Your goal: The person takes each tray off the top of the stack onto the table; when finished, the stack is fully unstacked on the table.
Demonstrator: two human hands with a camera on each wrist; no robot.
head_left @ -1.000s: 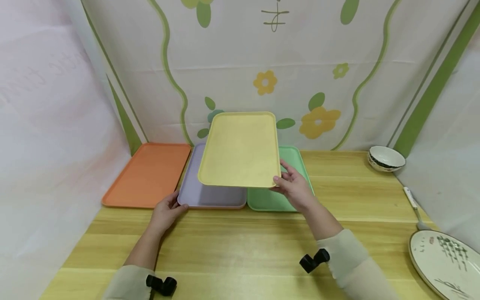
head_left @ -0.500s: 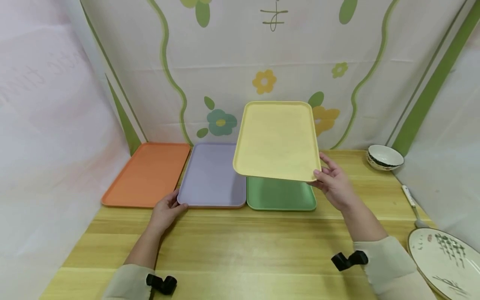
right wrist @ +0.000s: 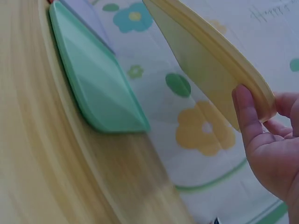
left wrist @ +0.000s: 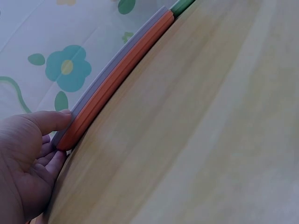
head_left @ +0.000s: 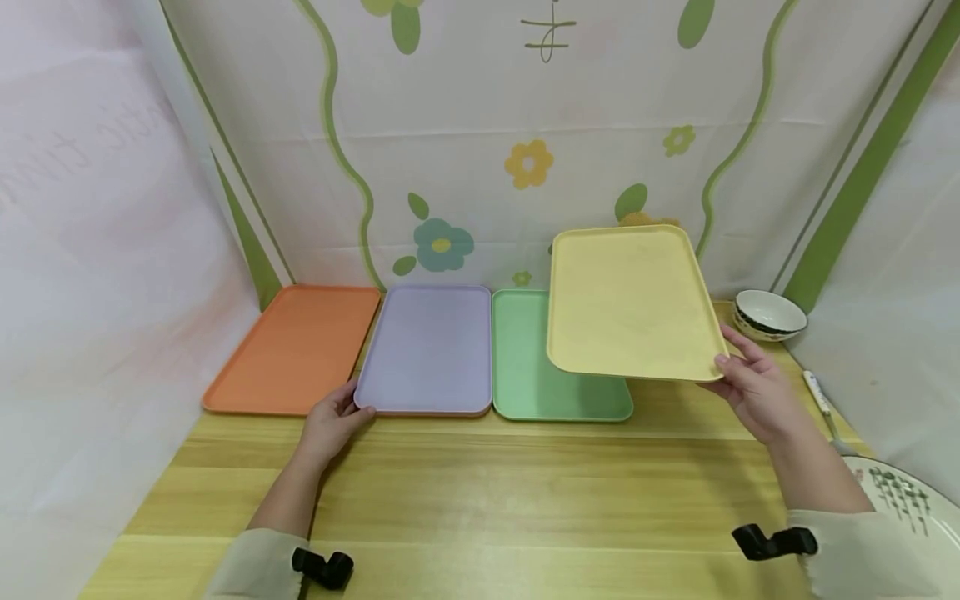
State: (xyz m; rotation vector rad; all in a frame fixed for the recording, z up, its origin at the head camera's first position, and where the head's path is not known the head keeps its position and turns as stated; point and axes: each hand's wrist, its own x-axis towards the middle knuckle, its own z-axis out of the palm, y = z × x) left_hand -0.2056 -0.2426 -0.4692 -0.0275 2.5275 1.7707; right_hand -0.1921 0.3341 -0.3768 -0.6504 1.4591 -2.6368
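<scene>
Yellow plastic, by the look of it: the yellow tray (head_left: pixel 630 300) hangs above the desk (head_left: pixel 480 508), tilted, partly over the right side of the green tray (head_left: pixel 521 367). Its near right corner is pinched by the fingers (head_left: pixel 739 338) of the right hand (head_left: pixel 761 400), thumb on one face and the others behind. From that grip the rest of the tray lies leftward and away toward the cloth (head_left: pixel 450 100); its long axis is hard to judge through the tilt. The right hand is the nearer; the left hand (head_left: pixel 330 429) is well apart from it.

Left of the green tray, just beside it, lies the purple tray (head_left: pixel 427 350), stacked on a lower orange tray (left wrist: pixel 117 80). The left hand grips that stack's near left corner, thumb on top. Further left is another tray, plain orange (head_left: pixel 296 350). Off to the right are a bowl (head_left: pixel 772 312), a white-handled utensil (head_left: pixel 819 393) and a plate (head_left: pixel 930 500) partly behind the sleeve (head_left: pixel 855 554).
</scene>
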